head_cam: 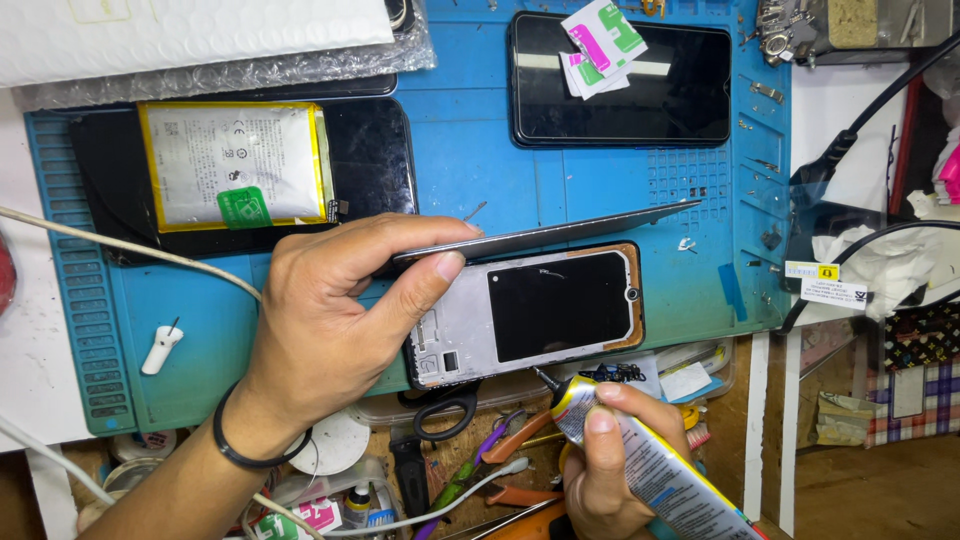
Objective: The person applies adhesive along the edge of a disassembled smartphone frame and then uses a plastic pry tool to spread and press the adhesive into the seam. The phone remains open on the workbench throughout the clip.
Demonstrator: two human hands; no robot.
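Here the left hand (330,320) pinches a thin dark phone screen panel (545,232), tilted up over the grey phone frame (525,312) on the blue desk mat (480,150). The right hand (615,455) is closed round a yellow glue tube (640,460), its tip maybe touching the frame's lower edge. This looks like the gluing step; it needs a slow, steady line.

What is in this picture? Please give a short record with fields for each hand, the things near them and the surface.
left hand: left hand lifts a thin dark panel by its edge, tilted above the phone frame
right hand: right hand grips a glue tube, nozzle close to the frame's lower edge
frame: lies flat, dark rectangle in the middle
surface: blue work mat
also on mat: battery on a dark panel; black phone with stickers
below mat: scissors
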